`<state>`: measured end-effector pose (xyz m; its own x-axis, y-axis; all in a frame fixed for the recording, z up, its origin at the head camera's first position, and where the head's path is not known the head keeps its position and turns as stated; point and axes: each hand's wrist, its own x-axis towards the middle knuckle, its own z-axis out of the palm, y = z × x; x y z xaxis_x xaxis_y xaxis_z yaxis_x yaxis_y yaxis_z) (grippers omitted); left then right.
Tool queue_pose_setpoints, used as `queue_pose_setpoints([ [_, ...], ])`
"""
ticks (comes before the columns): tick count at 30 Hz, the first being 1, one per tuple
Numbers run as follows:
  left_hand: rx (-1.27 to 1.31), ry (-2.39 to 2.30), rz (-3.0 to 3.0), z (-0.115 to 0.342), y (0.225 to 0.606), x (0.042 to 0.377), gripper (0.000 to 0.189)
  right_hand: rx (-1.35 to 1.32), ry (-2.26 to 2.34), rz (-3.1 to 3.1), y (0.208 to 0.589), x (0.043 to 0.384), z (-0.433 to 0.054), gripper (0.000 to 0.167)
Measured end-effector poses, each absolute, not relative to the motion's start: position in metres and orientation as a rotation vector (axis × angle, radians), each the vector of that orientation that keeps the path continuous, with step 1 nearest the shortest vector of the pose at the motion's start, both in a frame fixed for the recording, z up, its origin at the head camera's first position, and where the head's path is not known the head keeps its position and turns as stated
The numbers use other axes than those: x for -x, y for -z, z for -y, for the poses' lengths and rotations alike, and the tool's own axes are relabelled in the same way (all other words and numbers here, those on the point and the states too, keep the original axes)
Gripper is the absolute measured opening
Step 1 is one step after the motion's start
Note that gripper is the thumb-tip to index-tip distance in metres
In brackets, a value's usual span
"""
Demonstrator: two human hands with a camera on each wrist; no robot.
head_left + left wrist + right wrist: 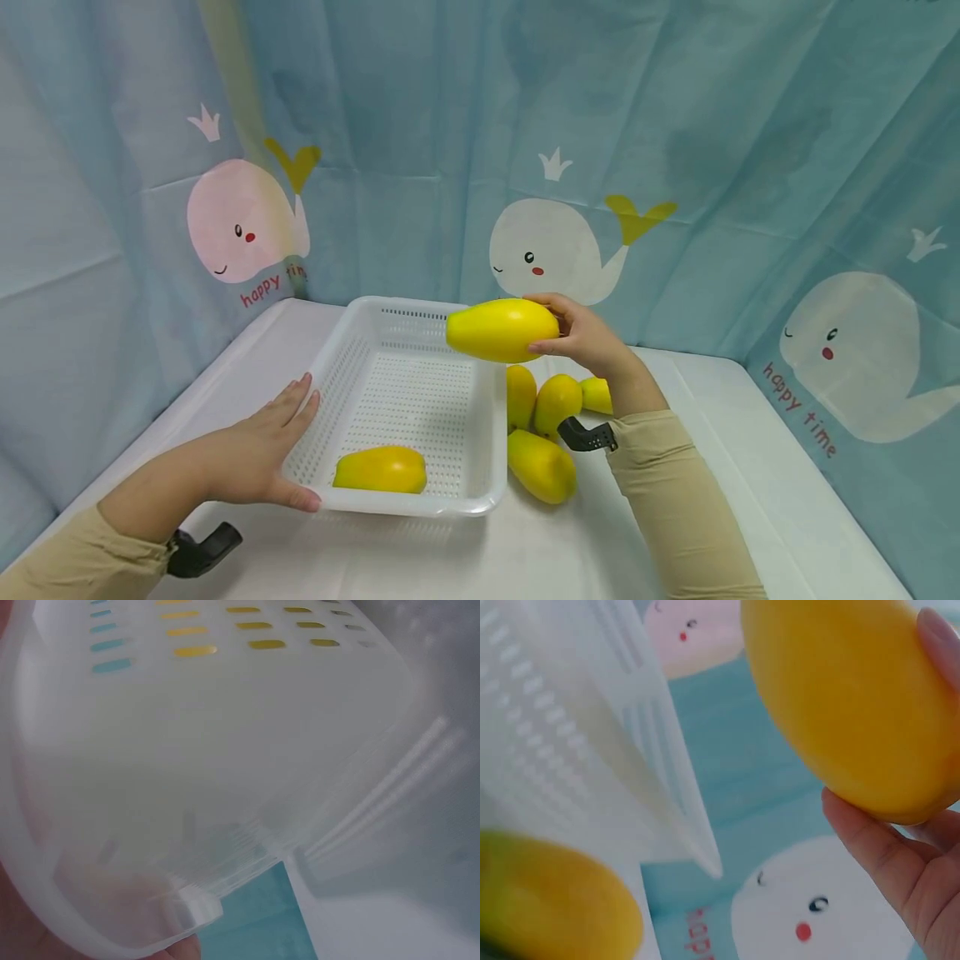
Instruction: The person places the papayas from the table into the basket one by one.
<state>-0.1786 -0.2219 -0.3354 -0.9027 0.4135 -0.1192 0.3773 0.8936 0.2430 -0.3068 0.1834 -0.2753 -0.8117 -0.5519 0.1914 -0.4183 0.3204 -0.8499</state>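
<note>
My right hand grips a yellow papaya by its rounded end, fingers over the top and thumb at the near side. It is held in the air over the right rim of a white plastic basket. In the right wrist view the same papaya fills the upper right, above the fingers. My left hand rests against the basket's near left corner, fingers straight along the left side and thumb at the front rim. One papaya lies inside the basket near its front wall.
Several more yellow fruits, among them a papaya, lie on the white table close to the basket's right wall. A blue curtain with printed whales surrounds the table's back and sides.
</note>
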Motion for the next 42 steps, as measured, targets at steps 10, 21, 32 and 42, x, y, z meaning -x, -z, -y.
queue_pose_setpoints([
  [10,-0.627,-0.314,-2.899,0.225,0.338,0.181,0.134,0.966,1.485,-2.376,0.262,0.294,-0.138,0.06],
  [21,-0.624,-0.319,-2.9,0.226,0.341,0.181,0.132,0.911,1.459,-2.398,0.287,0.313,-0.115,0.059],
  [32,-0.617,-0.339,-2.898,0.224,0.339,0.18,0.132,0.893,1.395,-2.444,0.289,0.311,-0.109,0.06],
  [42,-0.618,-0.346,-2.892,0.223,0.337,0.18,0.131,0.828,1.273,-2.408,0.293,0.31,-0.11,0.056],
])
